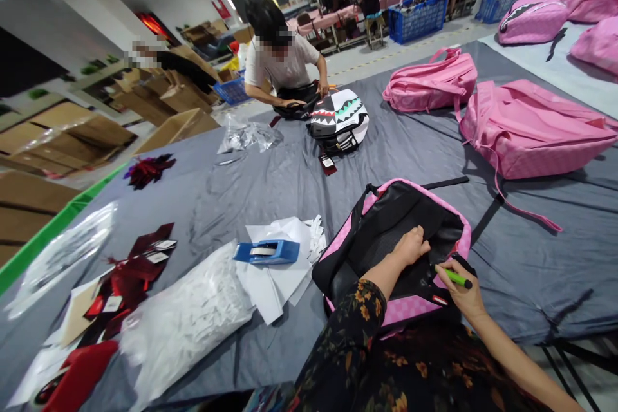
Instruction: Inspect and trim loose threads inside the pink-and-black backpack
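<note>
- Head view: left hand [410, 246] lies flat, fingers together, on the black back panel of a pink backpack [386, 238] at the near table edge.
- Right hand [461, 286] pinches a green pen [454, 277].
- Blue tape dispenser [268, 252] sits on white papers [275, 270] just left.
- Red hang tags [130, 270]; print too small, possibly labels.
- Bare grey cloth [531, 257] lies to the right.

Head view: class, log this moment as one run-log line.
left hand: flat on pink backpack | right hand: holds green pen at backpack | backpack: back side up on grey table
</note>
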`<state>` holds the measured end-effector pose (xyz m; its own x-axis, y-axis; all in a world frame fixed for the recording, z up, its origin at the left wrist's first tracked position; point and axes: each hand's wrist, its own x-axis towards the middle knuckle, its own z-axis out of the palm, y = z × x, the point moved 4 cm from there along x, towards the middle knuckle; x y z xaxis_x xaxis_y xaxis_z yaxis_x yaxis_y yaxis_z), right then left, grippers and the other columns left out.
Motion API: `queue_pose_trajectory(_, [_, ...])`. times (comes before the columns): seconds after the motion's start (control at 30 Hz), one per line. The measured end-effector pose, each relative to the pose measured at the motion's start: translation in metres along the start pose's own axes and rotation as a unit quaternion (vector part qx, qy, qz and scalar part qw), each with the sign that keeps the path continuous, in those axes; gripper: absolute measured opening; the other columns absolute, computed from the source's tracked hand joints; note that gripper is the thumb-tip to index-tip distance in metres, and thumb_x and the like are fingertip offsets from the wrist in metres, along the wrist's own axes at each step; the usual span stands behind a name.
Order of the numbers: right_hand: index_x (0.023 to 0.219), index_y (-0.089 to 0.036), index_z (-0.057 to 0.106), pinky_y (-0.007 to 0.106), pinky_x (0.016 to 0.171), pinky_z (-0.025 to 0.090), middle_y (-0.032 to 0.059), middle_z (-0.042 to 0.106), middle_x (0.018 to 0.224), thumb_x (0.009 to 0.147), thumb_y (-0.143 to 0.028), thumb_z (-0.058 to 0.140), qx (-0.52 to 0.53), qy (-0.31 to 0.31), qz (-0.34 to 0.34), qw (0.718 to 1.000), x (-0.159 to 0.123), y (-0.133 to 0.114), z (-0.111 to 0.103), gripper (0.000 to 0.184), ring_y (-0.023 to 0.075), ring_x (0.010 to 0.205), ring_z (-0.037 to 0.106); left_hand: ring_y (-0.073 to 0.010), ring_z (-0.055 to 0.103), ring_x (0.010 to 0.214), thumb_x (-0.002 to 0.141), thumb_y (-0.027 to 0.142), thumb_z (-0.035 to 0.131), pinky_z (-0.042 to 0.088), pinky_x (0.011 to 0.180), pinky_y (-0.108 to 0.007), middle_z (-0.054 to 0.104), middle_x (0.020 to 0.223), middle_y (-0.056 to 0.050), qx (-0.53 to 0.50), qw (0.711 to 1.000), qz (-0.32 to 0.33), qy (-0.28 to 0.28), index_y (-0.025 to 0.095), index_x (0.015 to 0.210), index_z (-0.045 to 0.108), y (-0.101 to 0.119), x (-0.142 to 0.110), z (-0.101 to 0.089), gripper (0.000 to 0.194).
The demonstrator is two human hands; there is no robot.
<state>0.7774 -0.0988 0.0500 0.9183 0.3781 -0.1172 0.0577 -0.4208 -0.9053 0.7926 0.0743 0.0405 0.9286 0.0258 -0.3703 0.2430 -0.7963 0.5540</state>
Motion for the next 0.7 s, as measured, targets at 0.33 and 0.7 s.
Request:
queue_pose_trajectory(0.33, [0.069,-0.022,0.061,0.028,0.057,0.041,-0.0012,0.057,0.062,0.081,-0.069,0.058,-0.023,-0.003,-0.002,1.0,-0.0011,0.0001,0.0015,0.048,0.0148,0.056,0.052,-0.0307,0.063,0.119,0.097,0.028,0.048,0.051,0.103,-0.041,0.062,0.129,-0.021,-0.002,1.0,0.003,0.0,0.004,0.14,0.043,0.0,-0.0003,-0.0015,0.049])
queue_pose_trajectory(0.7, [0.066,-0.022,0.058,0.027,0.054,0.04,-0.0022,0.053,0.058,0.08,-0.075,0.056,-0.023,0.013,0.004,1.0,-0.0015,0.0021,0.0013,0.055,0.0139,0.054,0.048,-0.0303,0.062,0.122,0.097,0.028,0.048,0.05,0.105,-0.039,0.062,0.131,-0.022,0.004,1.0,0.003,-0.003,0.002,0.141,0.042,0.0011,-0.0002,-0.0023,0.051])
